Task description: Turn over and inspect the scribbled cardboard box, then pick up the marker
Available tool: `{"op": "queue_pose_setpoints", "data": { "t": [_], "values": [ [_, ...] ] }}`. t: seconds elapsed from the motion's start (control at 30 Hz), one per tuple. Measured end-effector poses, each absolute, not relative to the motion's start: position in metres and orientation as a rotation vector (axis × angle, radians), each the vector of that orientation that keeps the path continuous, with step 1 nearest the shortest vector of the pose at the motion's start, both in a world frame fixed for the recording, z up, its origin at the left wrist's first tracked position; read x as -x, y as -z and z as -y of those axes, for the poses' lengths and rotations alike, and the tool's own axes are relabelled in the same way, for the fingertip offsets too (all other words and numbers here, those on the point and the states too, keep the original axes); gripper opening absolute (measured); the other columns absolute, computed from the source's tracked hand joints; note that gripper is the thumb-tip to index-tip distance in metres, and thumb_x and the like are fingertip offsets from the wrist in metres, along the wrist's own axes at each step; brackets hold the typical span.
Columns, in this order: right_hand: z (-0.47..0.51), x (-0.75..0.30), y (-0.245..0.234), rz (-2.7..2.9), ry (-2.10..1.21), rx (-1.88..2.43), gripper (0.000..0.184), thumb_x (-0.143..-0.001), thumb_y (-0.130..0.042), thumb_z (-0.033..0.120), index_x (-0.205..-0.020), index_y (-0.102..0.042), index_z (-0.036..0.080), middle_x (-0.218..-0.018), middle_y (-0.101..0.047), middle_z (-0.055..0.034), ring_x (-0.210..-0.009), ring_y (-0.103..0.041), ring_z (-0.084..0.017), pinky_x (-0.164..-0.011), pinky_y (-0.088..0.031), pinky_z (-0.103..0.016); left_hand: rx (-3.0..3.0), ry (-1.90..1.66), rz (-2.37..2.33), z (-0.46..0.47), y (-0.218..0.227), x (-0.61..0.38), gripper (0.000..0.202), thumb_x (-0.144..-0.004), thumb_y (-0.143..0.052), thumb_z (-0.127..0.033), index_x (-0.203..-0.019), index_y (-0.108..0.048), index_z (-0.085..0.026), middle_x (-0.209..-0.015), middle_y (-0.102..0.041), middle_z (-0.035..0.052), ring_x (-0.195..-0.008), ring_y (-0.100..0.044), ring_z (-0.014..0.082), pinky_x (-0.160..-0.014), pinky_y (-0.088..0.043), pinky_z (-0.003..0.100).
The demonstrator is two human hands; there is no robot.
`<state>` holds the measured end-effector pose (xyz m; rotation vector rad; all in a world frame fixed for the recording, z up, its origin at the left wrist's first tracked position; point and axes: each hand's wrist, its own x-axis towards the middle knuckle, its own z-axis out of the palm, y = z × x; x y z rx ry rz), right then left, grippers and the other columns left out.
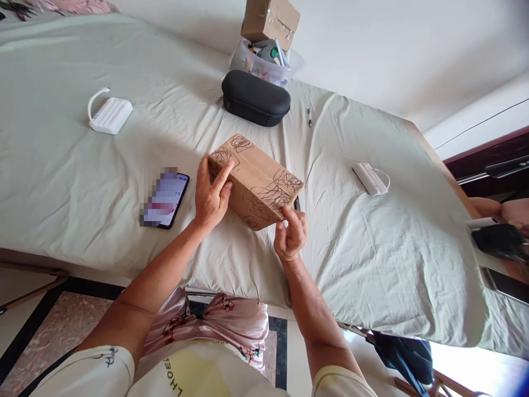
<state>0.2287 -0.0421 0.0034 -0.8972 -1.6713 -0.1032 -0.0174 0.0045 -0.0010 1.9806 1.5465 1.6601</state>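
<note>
Centre frame: my left hand, fingers pressed flat together, rests against a scribbled rectangular cardboard box on the wrinkled, sheet-covered worktop; my right hand pinches its fingers together at the box's lower-right corner.

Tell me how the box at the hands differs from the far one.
The scribbled cardboard box lies flat on the sheet, covered in black swirls. The far cardboard box bears none, shows tape, and perches tilted on a plastic tub. Both are brown and closed.
</note>
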Motion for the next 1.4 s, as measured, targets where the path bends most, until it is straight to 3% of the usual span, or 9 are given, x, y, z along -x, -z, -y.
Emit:
{"op": "queue_pose_setpoints", "data": {
  "t": [0.13, 0.23, 0.37, 0.67, 0.8, 0.93, 1.13, 1.27, 1.4],
  "values": [
    [0.047, -0.219, 0.001, 1.856, 0.087, 0.826, 0.055, -0.105, -0.055, 0.031, -0.160, -0.056, 0.030, -0.097, -0.074, -0.0073, -0.077, -0.067, -0.020, -0.073, -0.063, -0.038, -2.164, -1.622, -1.452, 0.001, 0.001, 0.011, 0.068, -0.107, -0.043, -0.071, -0.161, -0.053, -0.030, -0.185, -0.015, 0.0114, -0.171, -0.021, 0.0427, -0.138, -0.025, 0.065],
    [0.048, -0.218, 0.005, 1.921, 0.015, 0.916, 0.052, -0.106, -0.054, 0.033, -0.157, -0.060, 0.026, -0.094, -0.074, -0.0083, -0.073, -0.066, -0.020, -0.069, -0.063, -0.037, -2.359, -1.618, -1.267, 0.008, 0.000, 0.000, 0.080, -0.098, -0.049, -0.084, -0.162, -0.048, -0.037, -0.187, -0.005, 0.0068, -0.171, -0.016, 0.0454, -0.137, -0.024, 0.069],
    [0.047, -0.219, 0.005, 1.868, -0.027, 0.997, 0.043, -0.108, -0.051, 0.034, -0.145, -0.070, 0.026, -0.096, -0.076, -0.0097, -0.070, -0.064, -0.018, -0.064, -0.060, -0.034, -2.355, -1.532, -1.333, 0.014, -0.001, -0.014, 0.098, -0.081, -0.066, -0.093, -0.157, -0.049, -0.033, -0.184, -0.018, 0.0125, -0.171, -0.014, 0.0499, -0.135, -0.024, 0.074],
    [0.030, -0.232, 0.003, 1.509, -0.231, 1.227, 0.048, -0.106, -0.052, 0.051, -0.147, -0.069, 0.031, -0.116, -0.079, -0.0091, -0.085, -0.070, -0.020, -0.088, -0.064, -0.043, -2.357, -1.476, -1.335, 0.012, -0.001, -0.011, 0.093, -0.080, -0.073, -0.088, -0.151, -0.054, -0.032, -0.180, -0.030, 0.0132, -0.170, -0.014, 0.0517, -0.133, -0.025, 0.078],
    [0.023, -0.235, 0.005, 1.397, -0.267, 1.258, 0.057, -0.105, -0.056, 0.047, -0.158, -0.058, 0.030, -0.088, -0.074, -0.0002, -0.075, -0.066, -0.015, -0.079, -0.059, -0.034, -2.352, -1.468, -1.304, 0.010, -0.002, -0.011, 0.102, -0.072, -0.074, -0.095, -0.150, -0.054, -0.032, -0.180, -0.028, 0.0142, -0.170, -0.014, 0.0520, -0.134, -0.025, 0.076],
    [0.023, -0.235, 0.001, 1.400, -0.272, 1.265, 0.057, -0.104, -0.056, 0.046, -0.158, -0.057, 0.026, -0.084, -0.073, 0.0014, -0.071, -0.065, -0.013, -0.074, -0.055, -0.031, -2.368, -1.583, -1.188, 0.010, -0.003, -0.014, 0.093, -0.084, -0.071, -0.086, -0.154, -0.048, -0.030, -0.181, -0.026, 0.0166, -0.170, -0.015, 0.0513, -0.134, -0.024, 0.075],
    [0.025, -0.236, -0.006, 1.518, -0.431, 1.438, 0.039, -0.106, -0.051, 0.053, -0.115, -0.074, 0.023, -0.082, -0.074, -0.0012, -0.076, -0.068, -0.017, -0.074, -0.053, -0.031, -2.344, -1.640, -1.129, 0.010, -0.003, -0.015, 0.081, -0.097, -0.066, -0.069, -0.161, -0.039, -0.028, -0.182, -0.022, 0.0184, -0.170, -0.018, 0.0481, -0.136, -0.022, 0.071],
    [0.020, -0.240, -0.001, 1.668, -0.501, 1.510, 0.038, -0.105, -0.049, 0.053, -0.086, -0.064, 0.023, -0.076, -0.069, -0.0003, -0.070, -0.062, -0.016, -0.069, -0.046, -0.029, -2.339, -1.607, -1.096, 0.007, -0.003, -0.009, 0.073, -0.104, -0.058, -0.058, -0.166, -0.034, -0.028, -0.184, -0.019, 0.0173, -0.171, -0.022, 0.0433, -0.137, -0.026, 0.066],
    [0.016, -0.245, 0.002, 1.770, -0.492, 1.574, 0.033, -0.101, -0.051, 0.048, -0.078, -0.057, 0.024, -0.074, -0.066, -0.0008, -0.068, -0.056, -0.017, -0.069, -0.042, -0.030, -2.333, -1.557, -1.091, 0.005, -0.004, -0.004, 0.071, -0.106, -0.056, -0.052, -0.169, -0.031, -0.030, -0.185, -0.017, 0.0143, -0.171, -0.024, 0.0405, -0.137, -0.030, 0.062]
  ]
}}
